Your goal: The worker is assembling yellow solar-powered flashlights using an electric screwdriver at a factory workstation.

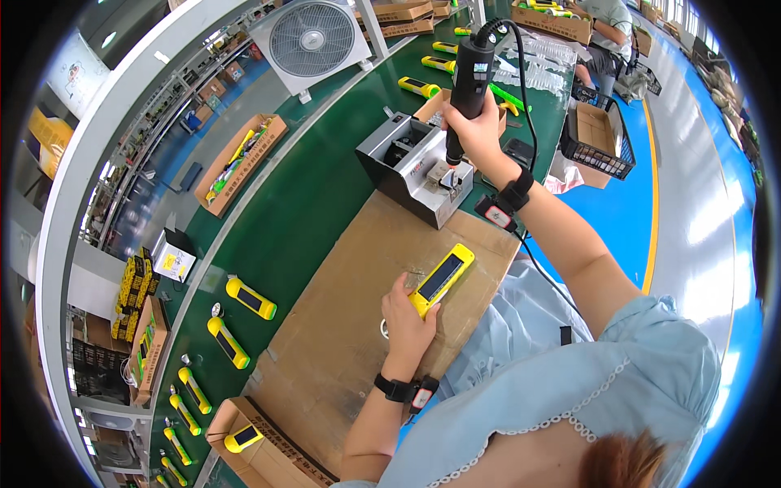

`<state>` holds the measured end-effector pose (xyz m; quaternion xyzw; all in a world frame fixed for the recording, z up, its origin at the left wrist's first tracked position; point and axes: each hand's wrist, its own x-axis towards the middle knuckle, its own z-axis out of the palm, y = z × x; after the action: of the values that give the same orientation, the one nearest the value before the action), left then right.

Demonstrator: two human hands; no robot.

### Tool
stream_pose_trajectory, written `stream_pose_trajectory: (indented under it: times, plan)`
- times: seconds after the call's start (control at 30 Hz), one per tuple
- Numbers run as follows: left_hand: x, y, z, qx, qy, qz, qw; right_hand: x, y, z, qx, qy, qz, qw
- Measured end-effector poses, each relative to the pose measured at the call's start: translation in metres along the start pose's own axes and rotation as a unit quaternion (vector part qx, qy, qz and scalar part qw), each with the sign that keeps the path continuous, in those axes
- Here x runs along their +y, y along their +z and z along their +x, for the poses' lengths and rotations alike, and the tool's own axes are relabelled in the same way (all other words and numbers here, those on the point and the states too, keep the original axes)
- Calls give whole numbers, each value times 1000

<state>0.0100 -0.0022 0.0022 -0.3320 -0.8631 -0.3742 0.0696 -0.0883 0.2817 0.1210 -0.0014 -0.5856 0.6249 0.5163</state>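
My right hand (482, 132) is wrapped around a black electric screwdriver (470, 80), held upright with its cable looping off the top. The screwdriver's tip points down at the front of a grey and black screw feeder (419, 175); I cannot tell whether it touches a screw. On the cardboard sheet (342, 293), my left hand (408, 321) grips the lower end of a yellow flashlight (442, 281) with a dark panel facing up. Both wrists wear black straps with small devices.
Several yellow flashlights (228, 342) lie along the green bench (301, 211) to the left, others beyond the feeder. A cardboard box (268, 455) with a flashlight in it stands near left. Clear plastic trays (541, 61) lie far right. A black crate (598, 138) and another person (606, 32) are beyond.
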Motion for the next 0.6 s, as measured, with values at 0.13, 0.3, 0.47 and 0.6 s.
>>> stream_pose_trajectory:
  times: [0.13,0.3,0.47,0.6]
  plan:
    - [-2,0,0,0,-12,-3,1000,-2,1,-8,-39,11,42,998]
    - [-1,-1,3,-5,-9,1,1000,-15,2,-16,-1,-33,-5,999]
    - [-1,0,6,-11,-9,4,1000,0,1,-22,-40,-35,-54,997]
    - [-3,-2,4,-6,-7,1,1000,-10,8,-18,-108,56,-7,993]
